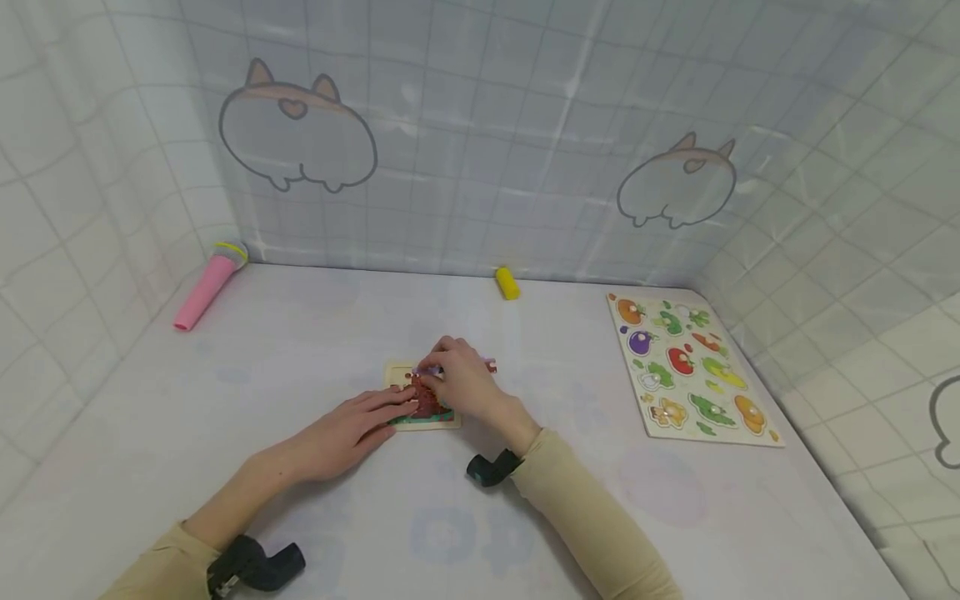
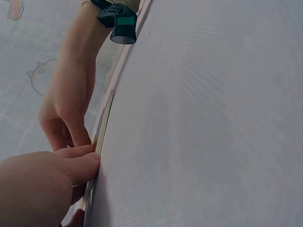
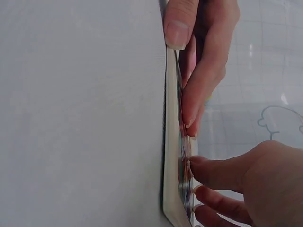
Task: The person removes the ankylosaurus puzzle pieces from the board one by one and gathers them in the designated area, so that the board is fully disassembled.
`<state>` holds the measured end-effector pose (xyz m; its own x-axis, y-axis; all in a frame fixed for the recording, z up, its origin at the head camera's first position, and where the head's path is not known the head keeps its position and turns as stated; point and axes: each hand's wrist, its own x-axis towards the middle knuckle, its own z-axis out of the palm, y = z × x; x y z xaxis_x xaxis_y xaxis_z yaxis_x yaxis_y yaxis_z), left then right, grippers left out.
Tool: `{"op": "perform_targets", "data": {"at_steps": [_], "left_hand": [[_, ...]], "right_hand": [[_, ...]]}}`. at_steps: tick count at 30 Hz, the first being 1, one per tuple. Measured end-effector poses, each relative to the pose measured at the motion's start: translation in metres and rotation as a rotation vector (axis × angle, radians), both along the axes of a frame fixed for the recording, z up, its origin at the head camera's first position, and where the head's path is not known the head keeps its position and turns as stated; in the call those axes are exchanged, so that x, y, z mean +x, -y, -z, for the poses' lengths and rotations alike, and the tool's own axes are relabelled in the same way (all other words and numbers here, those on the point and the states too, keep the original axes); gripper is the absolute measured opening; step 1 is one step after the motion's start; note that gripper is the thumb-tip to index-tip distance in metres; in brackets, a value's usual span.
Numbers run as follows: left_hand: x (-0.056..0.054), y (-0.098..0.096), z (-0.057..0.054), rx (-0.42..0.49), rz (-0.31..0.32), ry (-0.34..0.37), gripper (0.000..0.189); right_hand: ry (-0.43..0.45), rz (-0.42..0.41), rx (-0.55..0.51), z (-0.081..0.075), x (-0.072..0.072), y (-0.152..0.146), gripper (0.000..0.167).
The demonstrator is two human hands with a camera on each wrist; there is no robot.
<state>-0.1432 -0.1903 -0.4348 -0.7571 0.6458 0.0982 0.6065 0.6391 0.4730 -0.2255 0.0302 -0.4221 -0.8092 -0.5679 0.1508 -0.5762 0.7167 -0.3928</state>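
A small wooden jigsaw puzzle (image 1: 423,425) with a reddish-brown picture and a pale frame lies flat on the table. My left hand (image 1: 352,429) rests its fairly straight fingers on the left part of the picture. In the right wrist view, the left thumb (image 3: 177,35) bears against the frame's near edge. Over the upper right part, my right hand (image 1: 468,383) bends its fingers down and pinches a puzzle piece at the picture's surface, mostly covered by the fingers. Just beyond that hand, loose puzzle pieces (image 1: 491,365) show partly.
A vegetable peg board (image 1: 637,400) lies at the right. A pink toy microphone (image 1: 206,292) is at the far left, and a yellow cylinder-like block (image 1: 507,283) sits near the back wall. Tile-patterned curtains (image 1: 480,150) enclose the table on the back and sides.
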Motion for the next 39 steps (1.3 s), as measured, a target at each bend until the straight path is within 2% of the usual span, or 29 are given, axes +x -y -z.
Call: {"op": "perform_targets", "data": {"at_steps": [6, 12, 32, 39], "left_hand": [[-0.0015, 0.0004, 0.0009, -0.005, 0.003, -0.022, 0.047], [-0.0020, 0.0017, 0.0020, 0.005, 0.009, -0.026, 0.046], [-0.0009, -0.0004, 0.0016, 0.006, -0.026, 0.001, 0.044], [-0.0018, 0.0001, 0.0032, -0.002, -0.024, 0.002, 0.045]], "right_hand": [[0.052, -0.026, 0.038, -0.0066, 0.0021, -0.0005, 0.025], [0.080, -0.026, 0.020, -0.0036, 0.0011, -0.0010, 0.028], [0.085, -0.025, -0.020, 0.0016, -0.0019, -0.0017, 0.042], [0.080, -0.030, -0.015, 0.0001, -0.0012, -0.0025, 0.037]]}}
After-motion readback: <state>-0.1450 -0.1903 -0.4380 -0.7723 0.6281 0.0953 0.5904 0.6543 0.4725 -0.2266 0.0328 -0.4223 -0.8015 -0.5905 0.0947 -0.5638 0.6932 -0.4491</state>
